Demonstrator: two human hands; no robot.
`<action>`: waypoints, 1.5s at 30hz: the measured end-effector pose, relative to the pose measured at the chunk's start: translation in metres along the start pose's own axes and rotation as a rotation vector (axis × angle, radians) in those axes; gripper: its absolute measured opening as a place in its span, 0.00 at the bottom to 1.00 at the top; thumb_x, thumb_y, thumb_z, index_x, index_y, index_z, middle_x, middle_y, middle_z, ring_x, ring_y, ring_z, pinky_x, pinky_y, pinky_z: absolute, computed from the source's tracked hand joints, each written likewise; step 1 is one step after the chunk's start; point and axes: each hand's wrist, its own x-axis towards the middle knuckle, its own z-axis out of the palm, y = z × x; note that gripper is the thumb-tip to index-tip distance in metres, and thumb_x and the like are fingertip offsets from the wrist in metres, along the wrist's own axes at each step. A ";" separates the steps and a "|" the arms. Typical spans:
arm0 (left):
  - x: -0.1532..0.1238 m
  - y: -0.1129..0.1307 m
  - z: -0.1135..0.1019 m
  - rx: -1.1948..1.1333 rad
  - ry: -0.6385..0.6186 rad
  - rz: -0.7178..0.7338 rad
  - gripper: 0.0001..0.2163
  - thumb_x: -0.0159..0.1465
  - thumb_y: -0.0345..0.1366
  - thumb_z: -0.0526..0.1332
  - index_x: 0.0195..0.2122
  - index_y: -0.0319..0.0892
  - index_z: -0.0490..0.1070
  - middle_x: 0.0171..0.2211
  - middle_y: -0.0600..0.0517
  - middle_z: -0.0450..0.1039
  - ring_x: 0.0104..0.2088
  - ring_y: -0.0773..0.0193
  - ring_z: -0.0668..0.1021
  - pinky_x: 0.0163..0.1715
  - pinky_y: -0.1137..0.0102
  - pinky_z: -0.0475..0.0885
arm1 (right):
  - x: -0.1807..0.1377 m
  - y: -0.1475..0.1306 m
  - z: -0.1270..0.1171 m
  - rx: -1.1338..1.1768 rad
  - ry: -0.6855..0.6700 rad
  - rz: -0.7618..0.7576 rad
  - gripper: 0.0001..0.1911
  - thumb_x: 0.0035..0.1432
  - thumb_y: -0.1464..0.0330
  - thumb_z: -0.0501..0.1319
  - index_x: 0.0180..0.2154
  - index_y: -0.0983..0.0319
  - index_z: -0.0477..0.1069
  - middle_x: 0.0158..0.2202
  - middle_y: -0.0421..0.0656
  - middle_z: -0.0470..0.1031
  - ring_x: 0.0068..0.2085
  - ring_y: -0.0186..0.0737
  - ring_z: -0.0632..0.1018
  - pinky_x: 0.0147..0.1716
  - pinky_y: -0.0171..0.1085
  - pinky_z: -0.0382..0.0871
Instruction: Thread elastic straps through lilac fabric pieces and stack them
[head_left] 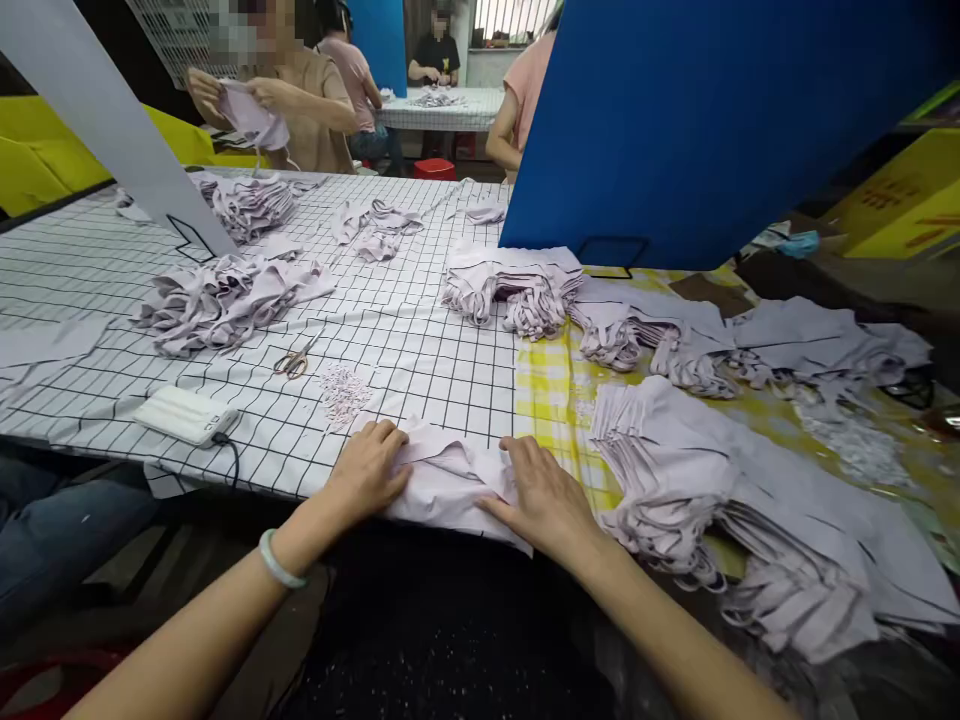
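A pale lilac cloth garment (450, 480) lies partly folded at the table's front edge, directly before me. My left hand (369, 465) grips its left end, fingers bent and thumb pressed on the fabric. At the right end, my right hand (546, 495) holds the cloth between thumb and fingers. A fold runs across the fabric between both hands, and its lower edge hangs slightly over the table edge. Just beyond my left hand are small thread clippings (345, 393) and a pair of scissors (295, 360) with gold-coloured handles.
Stacks of similar garments with straps (720, 480) lie to my right on a yellow checked cloth (544, 385). A loose heap (232, 300) and a white corded device (185, 415) are at left. A blue panel (645, 130) rises behind. Several people sit beyond, one (307, 110) handling cloth.
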 end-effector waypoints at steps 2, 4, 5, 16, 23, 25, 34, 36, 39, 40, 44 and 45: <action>-0.009 -0.004 0.005 0.007 0.104 0.008 0.07 0.63 0.27 0.53 0.35 0.42 0.69 0.36 0.45 0.71 0.39 0.55 0.73 0.41 0.61 0.71 | -0.015 0.001 0.013 -0.062 0.143 -0.003 0.20 0.57 0.69 0.60 0.52 0.63 0.66 0.46 0.52 0.73 0.44 0.53 0.76 0.38 0.47 0.73; -0.020 -0.013 0.003 -0.067 0.198 -0.003 0.09 0.62 0.25 0.50 0.32 0.43 0.67 0.34 0.46 0.69 0.37 0.56 0.72 0.39 0.63 0.71 | -0.031 0.007 0.015 -0.072 0.243 -0.005 0.20 0.55 0.78 0.54 0.50 0.63 0.67 0.46 0.52 0.73 0.45 0.51 0.75 0.43 0.46 0.72; -0.025 -0.018 0.001 -0.138 0.214 -0.005 0.08 0.62 0.26 0.51 0.32 0.43 0.67 0.34 0.46 0.69 0.37 0.57 0.73 0.38 0.64 0.71 | -0.038 0.010 0.013 -0.050 0.261 -0.012 0.20 0.53 0.80 0.52 0.48 0.63 0.67 0.45 0.51 0.73 0.46 0.51 0.75 0.46 0.46 0.71; 0.029 -0.014 -0.012 -0.258 -0.061 -0.191 0.07 0.56 0.38 0.64 0.26 0.43 0.68 0.34 0.46 0.73 0.41 0.49 0.75 0.43 0.56 0.69 | -0.015 0.027 0.006 0.292 0.127 0.449 0.14 0.53 0.55 0.61 0.27 0.58 0.66 0.32 0.45 0.72 0.36 0.46 0.73 0.37 0.42 0.67; 0.055 -0.023 -0.035 -0.775 0.081 -0.260 0.09 0.60 0.41 0.62 0.34 0.42 0.67 0.30 0.51 0.71 0.31 0.62 0.74 0.31 0.68 0.69 | 0.035 0.053 -0.014 0.580 0.202 0.436 0.15 0.55 0.55 0.60 0.38 0.59 0.67 0.30 0.41 0.72 0.31 0.41 0.73 0.31 0.37 0.65; 0.054 -0.022 -0.029 -0.586 0.211 -0.294 0.11 0.60 0.38 0.61 0.42 0.40 0.68 0.40 0.46 0.74 0.41 0.56 0.76 0.42 0.62 0.71 | 0.044 0.058 -0.018 0.395 0.297 0.456 0.16 0.54 0.61 0.60 0.43 0.61 0.68 0.35 0.45 0.73 0.35 0.44 0.74 0.35 0.40 0.66; 0.001 0.008 0.024 -0.109 0.150 -0.331 0.37 0.59 0.45 0.62 0.68 0.44 0.51 0.70 0.38 0.48 0.70 0.38 0.50 0.65 0.37 0.41 | -0.004 0.034 0.009 -0.208 0.176 0.093 0.19 0.54 0.74 0.56 0.49 0.61 0.69 0.46 0.50 0.71 0.45 0.52 0.70 0.41 0.44 0.64; 0.007 0.012 0.022 -0.102 0.114 -0.348 0.38 0.59 0.43 0.61 0.69 0.43 0.49 0.72 0.40 0.44 0.71 0.39 0.45 0.66 0.36 0.37 | -0.003 0.035 0.010 -0.297 0.191 0.093 0.13 0.56 0.75 0.55 0.42 0.63 0.71 0.41 0.50 0.71 0.43 0.51 0.70 0.40 0.44 0.62; 0.015 0.011 0.017 -0.103 0.056 -0.398 0.39 0.58 0.42 0.60 0.70 0.42 0.48 0.73 0.41 0.42 0.72 0.40 0.43 0.66 0.37 0.35 | -0.001 0.044 0.007 -0.303 0.336 0.167 0.08 0.58 0.76 0.53 0.36 0.63 0.70 0.35 0.50 0.70 0.40 0.49 0.69 0.39 0.43 0.62; 0.016 0.009 0.015 -0.105 0.043 -0.420 0.39 0.59 0.42 0.60 0.70 0.41 0.48 0.73 0.41 0.42 0.72 0.41 0.43 0.66 0.37 0.35 | -0.002 0.047 0.007 -0.295 0.377 0.179 0.08 0.58 0.76 0.53 0.35 0.63 0.70 0.34 0.49 0.69 0.39 0.48 0.69 0.40 0.43 0.62; 0.017 0.008 0.014 -0.094 0.045 -0.444 0.38 0.59 0.41 0.59 0.70 0.40 0.48 0.73 0.41 0.43 0.72 0.41 0.42 0.66 0.37 0.35 | -0.003 0.041 0.006 -0.348 0.275 0.036 0.07 0.58 0.74 0.56 0.36 0.62 0.72 0.39 0.50 0.72 0.41 0.49 0.69 0.40 0.44 0.60; 0.018 0.008 0.014 -0.091 0.049 -0.436 0.38 0.59 0.41 0.59 0.70 0.40 0.49 0.73 0.41 0.43 0.72 0.41 0.42 0.66 0.37 0.35 | -0.002 0.038 0.005 -0.377 0.226 -0.005 0.06 0.58 0.74 0.57 0.35 0.61 0.73 0.39 0.50 0.73 0.41 0.50 0.69 0.40 0.45 0.59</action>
